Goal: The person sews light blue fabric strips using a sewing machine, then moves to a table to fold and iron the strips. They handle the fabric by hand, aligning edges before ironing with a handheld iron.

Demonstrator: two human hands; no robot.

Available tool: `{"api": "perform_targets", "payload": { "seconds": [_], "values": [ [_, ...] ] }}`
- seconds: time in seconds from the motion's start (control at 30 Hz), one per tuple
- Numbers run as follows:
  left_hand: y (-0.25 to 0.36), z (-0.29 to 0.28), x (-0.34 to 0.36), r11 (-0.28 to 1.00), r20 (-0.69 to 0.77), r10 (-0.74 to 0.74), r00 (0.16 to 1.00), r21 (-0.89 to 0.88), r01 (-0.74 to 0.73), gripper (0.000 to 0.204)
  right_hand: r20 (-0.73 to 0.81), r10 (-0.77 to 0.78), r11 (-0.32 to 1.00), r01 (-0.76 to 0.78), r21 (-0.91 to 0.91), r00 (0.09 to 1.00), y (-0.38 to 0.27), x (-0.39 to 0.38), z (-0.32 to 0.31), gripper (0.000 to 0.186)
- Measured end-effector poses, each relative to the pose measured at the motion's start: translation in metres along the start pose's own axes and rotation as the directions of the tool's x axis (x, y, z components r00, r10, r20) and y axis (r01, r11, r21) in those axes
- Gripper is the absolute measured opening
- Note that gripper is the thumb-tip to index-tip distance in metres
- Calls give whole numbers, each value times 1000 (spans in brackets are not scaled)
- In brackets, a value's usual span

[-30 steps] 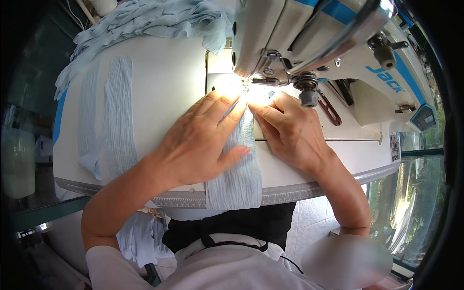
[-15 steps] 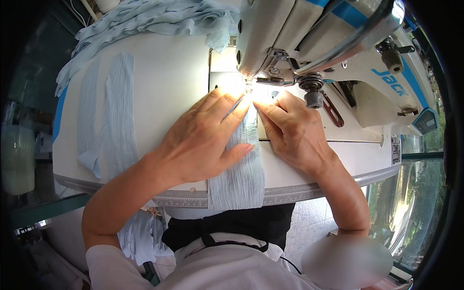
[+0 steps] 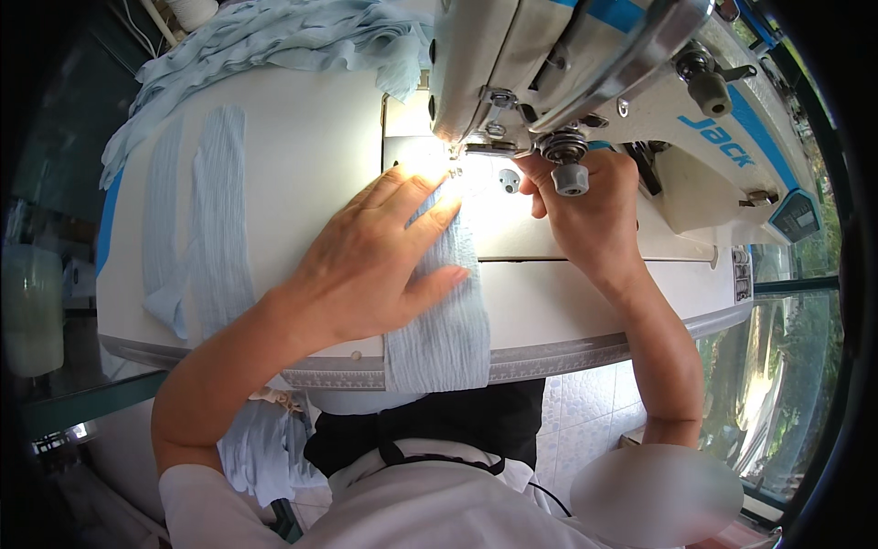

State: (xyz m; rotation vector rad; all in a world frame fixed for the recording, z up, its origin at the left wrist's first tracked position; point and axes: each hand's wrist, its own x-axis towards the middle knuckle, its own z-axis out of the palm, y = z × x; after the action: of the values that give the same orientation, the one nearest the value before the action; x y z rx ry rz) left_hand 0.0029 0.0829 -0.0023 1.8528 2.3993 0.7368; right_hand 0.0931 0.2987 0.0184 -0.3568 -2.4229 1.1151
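Head view: left hand point(image 3: 370, 256) lies flat on the pale-blue strip point(image 3: 439, 343), fingers slightly parted; right hand point(image 3: 593, 215) curls beneath the sewing machine point(image 3: 489, 59), its hold hidden from me.

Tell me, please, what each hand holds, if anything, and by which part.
Left hand: no grip; it lies on the blue strip, over its upper part. Right hand: cannot tell; grasp partly hidden.

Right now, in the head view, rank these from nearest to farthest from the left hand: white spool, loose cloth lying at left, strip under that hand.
1. Strip: directly under the left hand.
2. Loose cloth: to the hand's left.
3. White spool: farther off, at upper left.
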Motion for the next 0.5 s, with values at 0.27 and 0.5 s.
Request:
{"api": "perform_targets", "payload": {
  "seconds": [0.27, 0.5],
  "values": [
    [2, -1, 0, 1000, 22, 3, 1000, 4, -3, 59, -11, 65, 991, -63, 119, 998, 3, -6, 5, 23],
    [1, -1, -1, 999, -13, 14, 1000, 32, -14, 59, 99, -180, 970, 193, -145, 979, 12, -26, 9, 29]
  ]
}}
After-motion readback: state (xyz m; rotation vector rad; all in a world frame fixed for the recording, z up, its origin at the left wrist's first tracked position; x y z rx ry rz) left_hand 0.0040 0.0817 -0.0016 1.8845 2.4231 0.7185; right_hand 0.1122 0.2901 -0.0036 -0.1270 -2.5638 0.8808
